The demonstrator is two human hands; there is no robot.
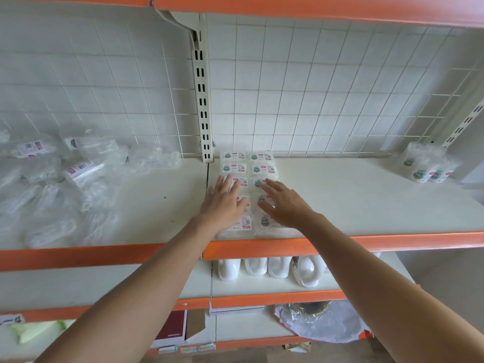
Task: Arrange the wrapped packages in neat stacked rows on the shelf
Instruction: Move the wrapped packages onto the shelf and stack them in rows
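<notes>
Clear-wrapped white packages (247,169) with small printed labels lie in two neat columns on the cream shelf (353,200), running from the wire back panel to the orange front edge. My left hand (224,201) lies flat with straight fingers on the left column. My right hand (284,205) hovers or rests with spread fingers over the right column. Neither hand grips anything. The middle packages are partly hidden under my hands.
A loose heap of clear plastic-wrapped items (60,184) covers the left shelf bay. A few more wrapped packages (427,166) sit at the far right by the back. A slotted upright post (203,100) divides the bays. White containers (267,268) stand on the shelf below.
</notes>
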